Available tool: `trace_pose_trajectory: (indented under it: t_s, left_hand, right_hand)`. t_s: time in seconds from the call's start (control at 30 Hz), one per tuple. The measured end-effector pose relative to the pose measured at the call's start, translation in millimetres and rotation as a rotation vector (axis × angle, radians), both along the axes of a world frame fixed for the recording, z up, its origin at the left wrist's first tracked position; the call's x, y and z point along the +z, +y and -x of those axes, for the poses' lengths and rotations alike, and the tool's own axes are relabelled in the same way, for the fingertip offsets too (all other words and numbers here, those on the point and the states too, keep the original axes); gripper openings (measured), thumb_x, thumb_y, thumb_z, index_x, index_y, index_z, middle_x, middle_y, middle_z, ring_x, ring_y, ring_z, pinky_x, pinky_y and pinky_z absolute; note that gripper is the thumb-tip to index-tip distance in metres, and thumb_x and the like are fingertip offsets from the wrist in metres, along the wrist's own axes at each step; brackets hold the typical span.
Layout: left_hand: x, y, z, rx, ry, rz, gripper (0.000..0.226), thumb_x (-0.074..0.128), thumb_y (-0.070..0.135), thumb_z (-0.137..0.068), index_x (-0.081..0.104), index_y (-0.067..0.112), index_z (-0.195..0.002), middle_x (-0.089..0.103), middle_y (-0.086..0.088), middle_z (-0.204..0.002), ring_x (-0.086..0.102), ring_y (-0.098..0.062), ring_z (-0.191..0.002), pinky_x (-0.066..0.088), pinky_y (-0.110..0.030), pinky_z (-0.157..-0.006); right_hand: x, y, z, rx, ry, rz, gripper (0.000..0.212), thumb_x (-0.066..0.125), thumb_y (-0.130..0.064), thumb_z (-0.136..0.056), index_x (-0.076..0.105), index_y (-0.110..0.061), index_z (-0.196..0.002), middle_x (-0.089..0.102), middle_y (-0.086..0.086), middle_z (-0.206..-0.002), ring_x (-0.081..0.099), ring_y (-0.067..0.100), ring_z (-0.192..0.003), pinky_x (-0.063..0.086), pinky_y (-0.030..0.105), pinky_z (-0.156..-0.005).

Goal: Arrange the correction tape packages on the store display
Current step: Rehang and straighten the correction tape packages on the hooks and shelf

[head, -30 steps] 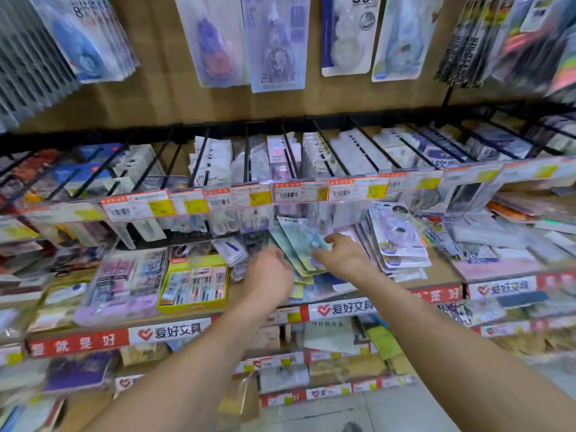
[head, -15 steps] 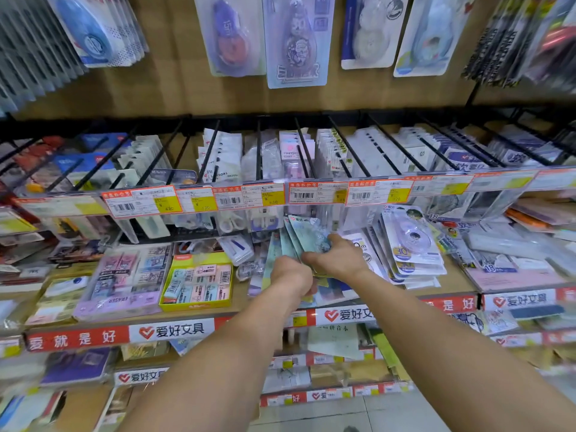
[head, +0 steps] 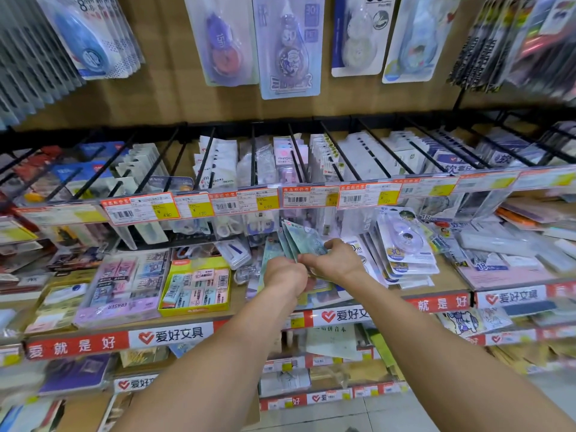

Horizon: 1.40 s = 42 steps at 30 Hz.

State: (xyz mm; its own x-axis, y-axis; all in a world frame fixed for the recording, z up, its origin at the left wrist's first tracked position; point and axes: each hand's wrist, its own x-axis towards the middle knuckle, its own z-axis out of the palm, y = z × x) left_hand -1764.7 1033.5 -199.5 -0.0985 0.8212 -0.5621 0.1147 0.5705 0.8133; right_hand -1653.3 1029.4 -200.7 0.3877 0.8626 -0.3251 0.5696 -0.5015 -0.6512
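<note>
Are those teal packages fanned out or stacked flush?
Fanned: the flat teal card packages splay at their tops; left hand and right hand grip them.

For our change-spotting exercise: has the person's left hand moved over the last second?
Yes. The left hand has shifted right, away from the yellow eraser box and closer to the right hand, which holds the teal packages.

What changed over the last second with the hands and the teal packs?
The left hand closed in beside the right hand. Together they squeezed the fanned teal correction tape packages into a tighter, more upright bundle, both gripping it. The yellow eraser box stayed put.
</note>
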Motion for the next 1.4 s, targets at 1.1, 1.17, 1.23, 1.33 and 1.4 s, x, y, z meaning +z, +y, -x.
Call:
trace_pose_trajectory:
  t_s: [1.1, 1.17, 1.23, 1.33, 1.4]
  left_hand:
    - [0, -166, 98, -0.131, 0.103, 0.005, 0.022, 0.053, -0.013, -0.090, 0.060, 0.008, -0.091, 0.072, -0.012, -0.070, 0.074, -0.029, -0.066, 0.062, -0.045, -0.069]
    - [9, -171, 102, -0.116, 0.095, 0.000, 0.021, 0.053, -0.014, -0.089, 0.062, 0.005, -0.091, 0.072, -0.013, -0.067, 0.074, -0.032, -0.067, 0.062, -0.049, -0.072]
    - [20, -176, 105, -0.099, 0.078, -0.030, 0.018, 0.054, -0.014, -0.089, 0.062, 0.002, -0.092, 0.072, -0.016, -0.072, 0.074, -0.033, -0.069, 0.061, -0.050, -0.073]
    - [37, -179, 109, -0.062, 0.030, -0.108, 0.016, 0.055, -0.014, -0.090, 0.061, 0.000, -0.094, 0.071, -0.019, -0.078, 0.074, -0.031, -0.068, 0.061, -0.047, -0.072]
    - [48, -177, 112, -0.025, -0.007, -0.185, 0.018, 0.054, -0.017, -0.090, 0.061, 0.000, -0.093, 0.071, -0.016, -0.071, 0.073, -0.030, -0.065, 0.061, -0.044, -0.069]
  right_hand:
    - [32, -182, 7, -0.154, -0.059, -0.201, 0.116, 0.077, -0.075, -0.064, 0.027, -0.027, -0.158, 0.046, -0.002, -0.141, 0.052, 0.024, -0.131, 0.050, 0.044, -0.099]
    - [43, -187, 6, -0.174, -0.035, -0.257, 0.109, 0.076, -0.072, -0.068, 0.031, -0.027, -0.156, 0.048, -0.003, -0.141, 0.053, 0.022, -0.129, 0.049, 0.043, -0.098]
    - [56, -190, 4, -0.187, -0.003, -0.314, 0.108, 0.071, -0.078, -0.060, 0.037, -0.030, -0.151, 0.051, -0.005, -0.138, 0.056, 0.021, -0.123, 0.051, 0.045, -0.097]
    - [75, -188, 3, -0.214, 0.090, -0.396, 0.103, 0.072, -0.079, -0.053, 0.036, -0.041, -0.142, 0.058, -0.011, -0.130, 0.064, 0.016, -0.110, 0.057, 0.046, -0.091]
    - [89, -183, 4, -0.213, 0.145, -0.456, 0.097, 0.078, -0.075, -0.054, 0.033, -0.047, -0.136, 0.063, -0.014, -0.125, 0.068, 0.014, -0.107, 0.059, 0.047, -0.088]
